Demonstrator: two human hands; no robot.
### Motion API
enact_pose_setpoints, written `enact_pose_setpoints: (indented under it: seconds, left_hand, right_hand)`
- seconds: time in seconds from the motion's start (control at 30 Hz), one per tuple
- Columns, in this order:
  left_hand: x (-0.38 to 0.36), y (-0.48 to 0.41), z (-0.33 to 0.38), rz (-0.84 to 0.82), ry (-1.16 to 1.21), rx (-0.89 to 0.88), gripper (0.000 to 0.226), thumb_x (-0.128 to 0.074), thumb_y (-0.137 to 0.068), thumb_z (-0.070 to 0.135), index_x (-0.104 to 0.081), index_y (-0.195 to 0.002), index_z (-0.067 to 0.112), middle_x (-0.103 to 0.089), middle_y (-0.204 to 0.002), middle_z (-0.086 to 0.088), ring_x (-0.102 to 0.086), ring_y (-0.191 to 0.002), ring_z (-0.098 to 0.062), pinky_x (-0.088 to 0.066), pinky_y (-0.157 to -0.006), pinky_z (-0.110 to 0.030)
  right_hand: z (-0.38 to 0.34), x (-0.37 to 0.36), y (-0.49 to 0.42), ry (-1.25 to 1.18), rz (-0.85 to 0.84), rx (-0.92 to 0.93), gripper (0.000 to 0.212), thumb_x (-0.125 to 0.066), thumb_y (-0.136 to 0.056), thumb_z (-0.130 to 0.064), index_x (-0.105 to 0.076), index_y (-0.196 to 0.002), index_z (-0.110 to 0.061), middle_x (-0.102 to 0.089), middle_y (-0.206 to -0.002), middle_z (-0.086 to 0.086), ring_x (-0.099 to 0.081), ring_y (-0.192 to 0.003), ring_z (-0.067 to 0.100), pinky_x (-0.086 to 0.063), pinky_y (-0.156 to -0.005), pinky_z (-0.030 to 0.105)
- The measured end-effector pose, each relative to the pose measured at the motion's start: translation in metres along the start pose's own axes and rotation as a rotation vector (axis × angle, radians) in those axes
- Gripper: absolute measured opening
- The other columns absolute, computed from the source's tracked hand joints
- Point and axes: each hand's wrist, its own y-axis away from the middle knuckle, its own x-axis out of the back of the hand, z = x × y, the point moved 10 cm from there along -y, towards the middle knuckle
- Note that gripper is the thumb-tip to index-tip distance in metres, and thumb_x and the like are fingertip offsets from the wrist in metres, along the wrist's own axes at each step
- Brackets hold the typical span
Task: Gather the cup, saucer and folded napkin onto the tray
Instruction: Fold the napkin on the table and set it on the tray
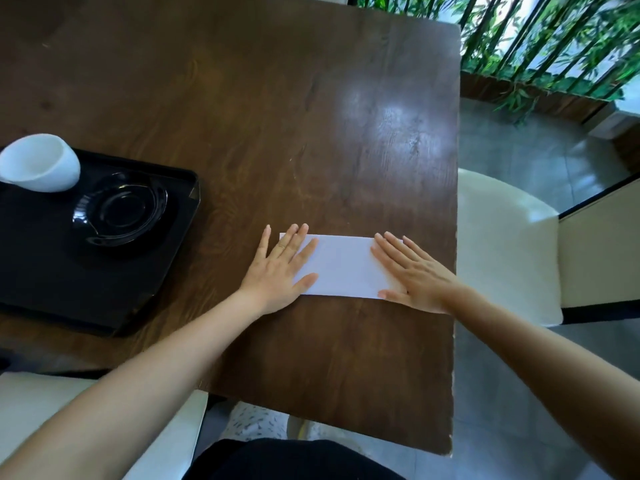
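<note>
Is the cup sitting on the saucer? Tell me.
No: the white cup stands on the black tray beside the empty black saucer, not on it.

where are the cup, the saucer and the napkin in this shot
cup (45, 168), head view, on its white outer wall
saucer (121, 207), head view, on the black centre well
napkin (341, 266), head view, on the bare white middle between the two hands
</note>
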Motion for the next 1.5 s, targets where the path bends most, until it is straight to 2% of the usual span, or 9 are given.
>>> enact_pose_setpoints:
  seconds: [0.13,0.2,0.3,0.43,0.63,0.83,1.13,1.4,1.5]
  left_hand:
    - [-0.006,0.021,0.002,-0.072,-0.100,-0.253,0.064,-0.006,-0.092,0.058,0.017,-0.145,0.029,0.021,-0.154,0.007,0.022,-0.141,-0.014,0.021,-0.114,-0.036]
    - [0.004,0.031,0.005,-0.036,-0.133,-0.330,0.061,-0.022,-0.096,0.051,-0.009,-0.148,0.021,-0.005,-0.157,-0.002,-0.003,-0.145,-0.020,0.000,-0.119,-0.036]
    - [0.033,0.048,0.023,0.168,-0.242,-0.433,0.046,-0.032,-0.092,0.028,-0.059,-0.122,0.005,-0.062,-0.125,-0.015,-0.057,-0.118,-0.028,-0.046,-0.098,-0.037]
    - [0.048,0.063,0.040,0.356,-0.335,-0.511,0.059,-0.014,-0.098,0.000,-0.072,-0.094,0.001,-0.072,-0.101,-0.020,-0.068,-0.096,-0.032,-0.056,-0.084,-0.038]
    - [0.055,0.055,0.035,0.281,-0.216,-0.372,0.012,-0.071,-0.069,-0.005,-0.070,-0.080,0.000,-0.073,-0.085,-0.020,-0.071,-0.080,-0.032,-0.060,-0.068,-0.037]
    - [0.060,0.043,-0.026,0.104,0.526,0.019,0.006,-0.052,-0.091,0.014,-0.057,-0.089,0.015,-0.064,-0.079,-0.002,-0.059,-0.069,-0.018,-0.046,-0.062,-0.032]
    - [0.093,0.050,-0.058,0.333,1.177,0.388,0.016,-0.045,-0.096,0.028,-0.060,-0.098,0.023,-0.062,-0.095,0.011,-0.059,-0.089,-0.005,-0.041,-0.067,-0.016]
    - [0.039,0.043,-0.074,0.379,1.160,0.749,0.024,-0.043,-0.094,0.021,-0.059,-0.110,0.016,-0.062,-0.108,-0.004,-0.057,-0.098,-0.019,-0.046,-0.080,-0.032]
    - [0.021,0.037,-0.074,0.341,1.159,0.782,0.029,-0.051,-0.091,0.022,-0.057,-0.117,0.013,-0.061,-0.107,-0.004,-0.057,-0.100,-0.020,-0.041,-0.080,-0.028]
  right_hand:
    - [-0.003,-0.001,0.009,0.020,-0.012,0.032,0.093,-0.014,-0.078,-0.078,0.021,-0.144,-0.023,0.026,-0.153,-0.002,0.029,-0.140,0.014,0.018,-0.113,0.030]
    - [-0.005,0.004,0.013,0.039,0.017,0.027,0.092,-0.018,-0.080,-0.076,0.011,-0.147,-0.019,0.017,-0.155,0.000,0.019,-0.143,0.019,0.013,-0.116,0.035]
    - [-0.016,0.022,0.024,0.105,0.153,0.069,0.078,-0.047,-0.085,-0.058,-0.034,-0.142,-0.007,-0.031,-0.152,0.011,-0.024,-0.142,0.031,-0.010,-0.116,0.047]
    - [-0.040,0.044,0.048,0.226,0.471,0.202,0.042,-0.076,-0.071,-0.030,-0.071,-0.101,-0.003,-0.071,-0.108,0.013,-0.066,-0.105,0.030,-0.044,-0.098,0.042]
    - [-0.052,0.049,0.058,0.209,0.533,0.173,0.024,-0.075,-0.064,-0.011,-0.072,-0.087,-0.006,-0.074,-0.096,0.010,-0.069,-0.095,0.025,-0.052,-0.089,0.034]
    - [-0.008,0.046,0.054,-0.280,0.324,-0.101,0.021,-0.055,-0.082,-0.010,-0.066,-0.099,-0.008,-0.070,-0.104,0.010,-0.064,-0.099,0.030,-0.052,-0.086,0.040]
    - [0.028,0.058,0.055,-1.349,0.468,-0.418,0.026,-0.045,-0.095,-0.023,-0.051,-0.071,-0.017,-0.049,-0.070,-0.004,-0.055,-0.069,0.010,-0.053,-0.063,0.025]
    - [0.018,0.024,0.029,-1.113,0.439,-0.804,0.034,-0.033,-0.097,-0.026,-0.035,-0.066,-0.013,-0.040,-0.065,-0.002,-0.038,-0.060,0.015,-0.024,-0.049,0.027]
    - [0.009,0.009,0.020,-1.116,0.368,-0.844,0.026,-0.037,-0.096,-0.031,-0.047,-0.092,-0.007,-0.052,-0.085,0.002,-0.048,-0.078,0.020,-0.029,-0.052,0.025]
